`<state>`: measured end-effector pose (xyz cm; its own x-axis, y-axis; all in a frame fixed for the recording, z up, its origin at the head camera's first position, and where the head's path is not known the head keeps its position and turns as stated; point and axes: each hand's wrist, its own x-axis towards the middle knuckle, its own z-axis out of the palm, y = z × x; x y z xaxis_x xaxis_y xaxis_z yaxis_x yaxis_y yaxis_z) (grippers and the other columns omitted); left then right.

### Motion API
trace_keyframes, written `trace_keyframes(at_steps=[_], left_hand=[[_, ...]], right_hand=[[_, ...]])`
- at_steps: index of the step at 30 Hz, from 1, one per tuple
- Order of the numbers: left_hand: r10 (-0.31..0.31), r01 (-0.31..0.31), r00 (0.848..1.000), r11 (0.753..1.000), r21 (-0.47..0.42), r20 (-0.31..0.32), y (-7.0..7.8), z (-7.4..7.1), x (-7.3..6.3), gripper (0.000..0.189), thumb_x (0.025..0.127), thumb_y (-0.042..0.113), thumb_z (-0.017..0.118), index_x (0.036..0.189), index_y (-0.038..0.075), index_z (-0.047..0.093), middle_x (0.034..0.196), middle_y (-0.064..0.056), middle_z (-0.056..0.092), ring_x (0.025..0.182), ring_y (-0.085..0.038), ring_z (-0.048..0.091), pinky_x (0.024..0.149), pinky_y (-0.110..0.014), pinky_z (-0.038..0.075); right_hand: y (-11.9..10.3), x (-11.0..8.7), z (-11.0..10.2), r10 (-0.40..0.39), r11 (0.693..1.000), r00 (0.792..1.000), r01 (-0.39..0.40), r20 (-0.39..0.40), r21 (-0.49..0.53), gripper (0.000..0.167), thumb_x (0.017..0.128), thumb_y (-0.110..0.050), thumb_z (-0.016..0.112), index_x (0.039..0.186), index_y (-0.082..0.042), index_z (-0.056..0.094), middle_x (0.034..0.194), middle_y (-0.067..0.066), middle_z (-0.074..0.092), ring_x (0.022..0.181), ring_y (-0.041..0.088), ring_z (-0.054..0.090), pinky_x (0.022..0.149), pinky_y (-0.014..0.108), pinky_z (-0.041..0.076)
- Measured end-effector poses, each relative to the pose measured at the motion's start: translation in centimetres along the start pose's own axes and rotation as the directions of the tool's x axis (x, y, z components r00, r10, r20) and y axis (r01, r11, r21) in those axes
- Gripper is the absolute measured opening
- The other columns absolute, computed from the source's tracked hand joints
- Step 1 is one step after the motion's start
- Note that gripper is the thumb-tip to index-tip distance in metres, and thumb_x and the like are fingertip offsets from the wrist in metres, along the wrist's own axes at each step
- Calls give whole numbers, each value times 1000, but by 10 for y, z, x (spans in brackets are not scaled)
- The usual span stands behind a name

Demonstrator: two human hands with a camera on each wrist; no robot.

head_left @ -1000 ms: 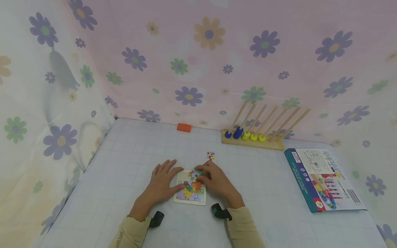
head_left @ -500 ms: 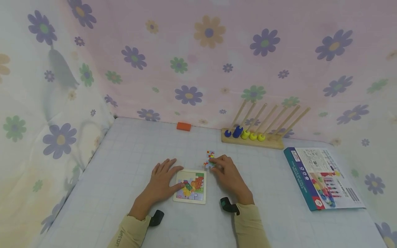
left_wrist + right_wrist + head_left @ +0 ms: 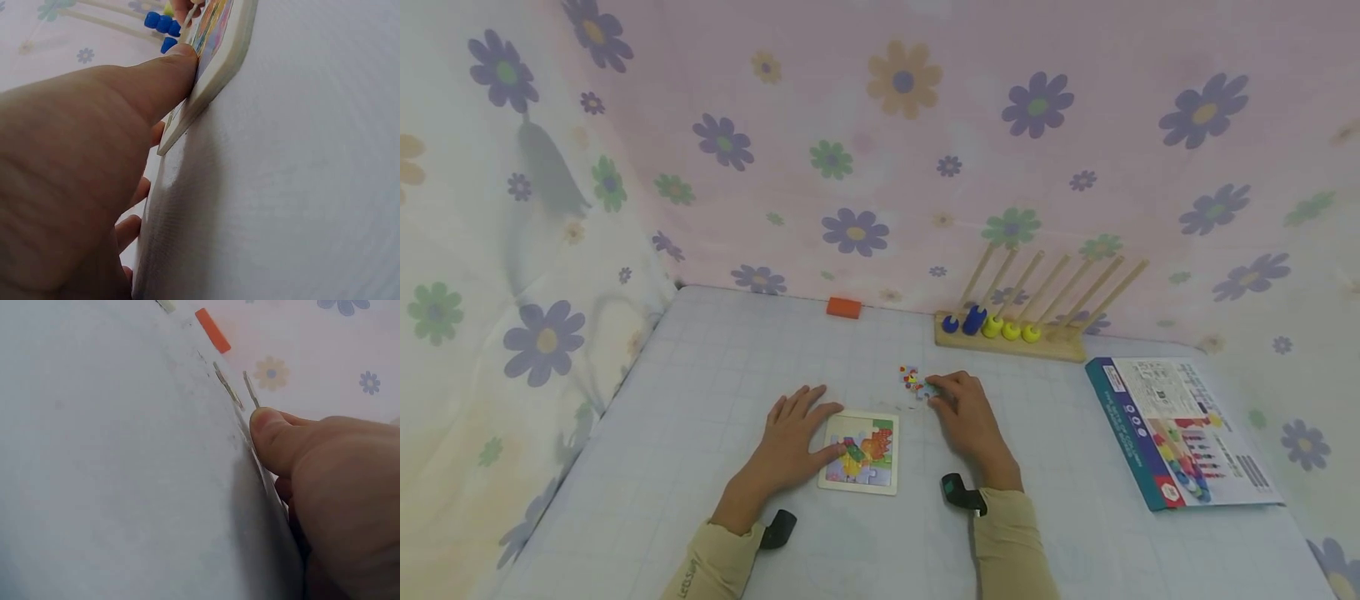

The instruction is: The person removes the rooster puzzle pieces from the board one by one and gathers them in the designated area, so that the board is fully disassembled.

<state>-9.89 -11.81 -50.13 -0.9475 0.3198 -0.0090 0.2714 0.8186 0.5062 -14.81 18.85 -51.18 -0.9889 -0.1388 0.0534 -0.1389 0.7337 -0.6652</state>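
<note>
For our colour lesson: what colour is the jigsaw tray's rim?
The jigsaw tray's rim is cream, best seen in the head view.

It looks like a play corner: flowery cloth walls (image 3: pixel 790 183) stand around a white table (image 3: pixel 737 350) with a puzzle (image 3: pixel 876 452), bead stand (image 3: pixel 1011 343) and toy box (image 3: pixel 1183 442).

Left forearm (image 3: pixel 718 558), sleeved, lies at 7 o'clock; left hand (image 3: pixel 786 450) rests back upward, fingers (image 3: pixel 801 403) fanned and nearly straight toward 1 o'clock, left thumb (image 3: pixel 829 455) out toward 2. Right forearm (image 3: pixel 1011 542), also sleeved, lies at 5 o'clock; right hand (image 3: pixel 973 421) points toward 11, right thumb (image 3: pixel 272 434) and index finger pinching.
</note>
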Motion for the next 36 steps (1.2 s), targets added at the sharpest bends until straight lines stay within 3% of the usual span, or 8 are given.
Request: trace_keyframes(at_steps=[10, 36], left_hand=[[-9, 9, 1000, 1000, -2, -2, -2, 2, 1, 59, 90, 43, 76, 142, 23, 58, 164, -11, 37, 156, -38, 24, 126, -64, 14], [-13, 13, 1000, 1000, 4, -12, 2, 1, -2, 58, 88, 41, 78, 141, 23, 59, 163, -11, 39, 155, -39, 25, 125, -64, 15]], right_hand=[[9, 20, -5, -29, 998, 998, 26, -62, -50, 32, 98, -13, 66, 130, -12, 69, 124, 15, 62, 116, 35, 52, 101, 52, 47], [7, 21, -14, 12, 1000, 999, -11, 41, -27, 36, 100, -13, 61, 135, -9, 65, 137, 18, 55, 130, 39, 46, 112, 56, 41]])
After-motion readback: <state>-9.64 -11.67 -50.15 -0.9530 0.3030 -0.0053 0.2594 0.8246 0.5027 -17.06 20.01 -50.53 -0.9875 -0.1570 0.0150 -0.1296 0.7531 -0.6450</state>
